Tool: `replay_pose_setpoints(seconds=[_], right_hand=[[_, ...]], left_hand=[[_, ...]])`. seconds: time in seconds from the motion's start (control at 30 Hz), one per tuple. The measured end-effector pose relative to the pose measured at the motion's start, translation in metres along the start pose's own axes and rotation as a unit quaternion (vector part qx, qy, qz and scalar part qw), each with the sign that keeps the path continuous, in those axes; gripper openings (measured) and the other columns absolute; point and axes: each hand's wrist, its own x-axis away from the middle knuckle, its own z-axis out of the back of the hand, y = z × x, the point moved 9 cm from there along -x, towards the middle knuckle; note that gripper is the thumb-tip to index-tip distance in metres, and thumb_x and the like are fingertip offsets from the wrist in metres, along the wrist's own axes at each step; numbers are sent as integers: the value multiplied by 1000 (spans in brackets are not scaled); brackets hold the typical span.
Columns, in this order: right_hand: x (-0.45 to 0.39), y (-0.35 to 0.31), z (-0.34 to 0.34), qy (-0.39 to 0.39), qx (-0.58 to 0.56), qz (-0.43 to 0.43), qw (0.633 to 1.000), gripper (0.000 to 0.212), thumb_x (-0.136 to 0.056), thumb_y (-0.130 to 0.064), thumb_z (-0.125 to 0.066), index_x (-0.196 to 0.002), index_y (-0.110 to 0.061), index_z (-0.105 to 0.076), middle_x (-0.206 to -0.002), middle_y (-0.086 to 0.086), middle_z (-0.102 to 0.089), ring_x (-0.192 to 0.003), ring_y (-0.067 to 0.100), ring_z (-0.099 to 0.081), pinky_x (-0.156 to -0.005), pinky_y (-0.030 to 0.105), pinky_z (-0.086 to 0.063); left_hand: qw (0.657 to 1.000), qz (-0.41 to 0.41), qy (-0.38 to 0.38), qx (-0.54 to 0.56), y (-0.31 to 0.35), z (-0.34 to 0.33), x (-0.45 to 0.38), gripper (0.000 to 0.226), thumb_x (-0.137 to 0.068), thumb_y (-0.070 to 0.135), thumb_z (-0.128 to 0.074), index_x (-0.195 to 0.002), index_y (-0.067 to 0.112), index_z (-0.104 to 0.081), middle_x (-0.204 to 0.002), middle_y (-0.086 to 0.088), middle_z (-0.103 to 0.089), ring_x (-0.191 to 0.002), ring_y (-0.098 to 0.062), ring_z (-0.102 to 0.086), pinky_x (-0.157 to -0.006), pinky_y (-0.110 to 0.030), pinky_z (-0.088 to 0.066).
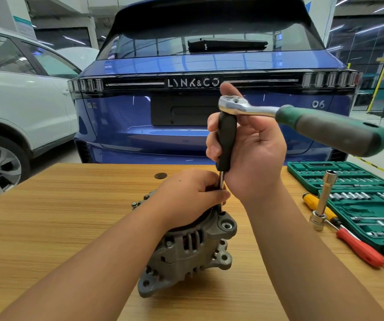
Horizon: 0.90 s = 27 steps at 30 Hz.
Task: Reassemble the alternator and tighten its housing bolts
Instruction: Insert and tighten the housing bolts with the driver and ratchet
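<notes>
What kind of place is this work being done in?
Most likely a car workshop or training garage: a blue Lynk & Co car is parked indoors, beside a wooden table holding an alternator and a green socket set.

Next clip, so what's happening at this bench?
A person is working on an alternator lying on a wooden table. The right hand grips the black extension under a green-handled ratchet, holding it upright over a housing bolt. The left hand rests on the alternator, its fingers pinching the thin shaft low down to steady it. An open socket set and screwdrivers sit to the right.
</notes>
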Motion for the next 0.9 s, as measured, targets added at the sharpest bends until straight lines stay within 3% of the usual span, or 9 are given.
replay_pose_setpoints(seconds=[0.1,0.2,0.27,0.33,0.4,0.47,0.63,0.73,0.9], right_hand=[[-1,2,5,44,6,-18,999,43,-92,-49,-47,-118,-18,-59,-78,4,-55,-55,16,-40,-52,27,-30],[2,-11,17,133,113,35,984,18,-92,-34,-64,-91,-16,-64,-65,-3,-47,-48,12,-34,-46,24,-29],[3,-16,23,171,149,42,973,13,-92,-24,-69,-80,-20,-66,-61,-4,-44,-48,12,-32,-46,24,-29],[2,-13,22,144,126,15,981,2,-95,-23,-67,-94,-21,-67,-65,-4,-50,-49,11,-38,-50,26,-33],[1,-9,16,103,98,6,990,24,-93,-21,-63,-117,-21,-62,-73,-2,-55,-52,12,-43,-52,25,-36],[1,-11,11,84,111,43,989,34,-93,-16,-60,-126,-25,-58,-78,1,-56,-55,12,-45,-52,23,-39],[2,-10,4,61,153,81,983,42,-92,-17,-65,-129,-35,-55,-80,-4,-57,-56,12,-43,-50,23,-40],[-1,-10,6,44,155,80,984,42,-94,-16,-59,-130,-35,-52,-77,-6,-57,-52,11,-43,-49,23,-38],[-3,-2,3,-7,27,16,999,38,-98,-32,-38,-131,-24,-54,-83,7,-60,-56,21,-42,-52,31,-32]], left_hand=[[1000,-4,2,-4,1,0,0,16,-99,46,-57,-101,35,-69,-94,14,-72,-91,-5,-65,-87,-44,-54],[1000,-8,-3,-27,2,-2,-1,18,-99,50,-55,-102,37,-67,-94,15,-69,-90,-3,-62,-85,-42,-55],[1000,-11,-2,-29,2,-3,-1,19,-99,51,-54,-101,38,-67,-93,16,-69,-88,-2,-61,-83,-41,-55],[1000,-11,-2,-24,2,-2,-2,18,-99,51,-55,-99,37,-67,-93,15,-69,-87,-2,-61,-83,-41,-55],[1000,-9,-2,-16,0,-2,-2,18,-100,50,-55,-100,37,-67,-95,15,-71,-90,-4,-63,-84,-43,-55],[1000,-8,-2,-7,0,-1,-2,17,-100,49,-55,-103,37,-68,-96,16,-71,-93,-5,-64,-86,-45,-55],[1000,-7,2,-8,1,-1,-1,18,-100,45,-56,-105,35,-69,-95,16,-72,-92,-5,-65,-87,-43,-55],[1000,-6,2,-14,2,-1,-1,19,-100,47,-55,-105,34,-68,-96,15,-72,-92,-5,-64,-86,-43,-55],[1000,-8,0,0,1,0,0,18,-100,44,-57,-104,32,-70,-96,12,-72,-94,-9,-65,-88,-46,-54]])
